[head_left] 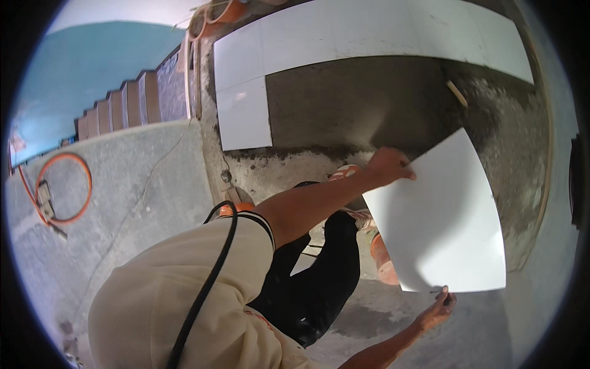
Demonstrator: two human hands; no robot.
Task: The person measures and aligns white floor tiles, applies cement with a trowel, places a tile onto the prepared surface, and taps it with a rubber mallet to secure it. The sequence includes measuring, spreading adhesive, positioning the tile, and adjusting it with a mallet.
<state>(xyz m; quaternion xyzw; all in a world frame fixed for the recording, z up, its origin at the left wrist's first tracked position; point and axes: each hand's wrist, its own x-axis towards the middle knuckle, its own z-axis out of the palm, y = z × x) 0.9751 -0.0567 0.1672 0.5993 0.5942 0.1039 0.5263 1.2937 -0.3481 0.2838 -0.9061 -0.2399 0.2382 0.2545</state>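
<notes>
I hold a large white square tile (439, 221) tilted above the rough grey floor. My left hand (390, 166) grips its upper left corner, the arm reaching out from my beige shirt sleeve. At the tile's lower edge, my right hand (439, 307) holds it with the fingertips. My dark trouser legs and orange-trimmed shoes (347, 172) are just left of the tile.
White tiles (369, 31) lie in a row at the back and one (243, 114) runs down the left, framing a grey mortar bed (369, 98). A small wooden stick (456, 93) lies on it. Stairs (123, 104) descend at left. An orange cable loop (61, 187) lies on the concrete landing.
</notes>
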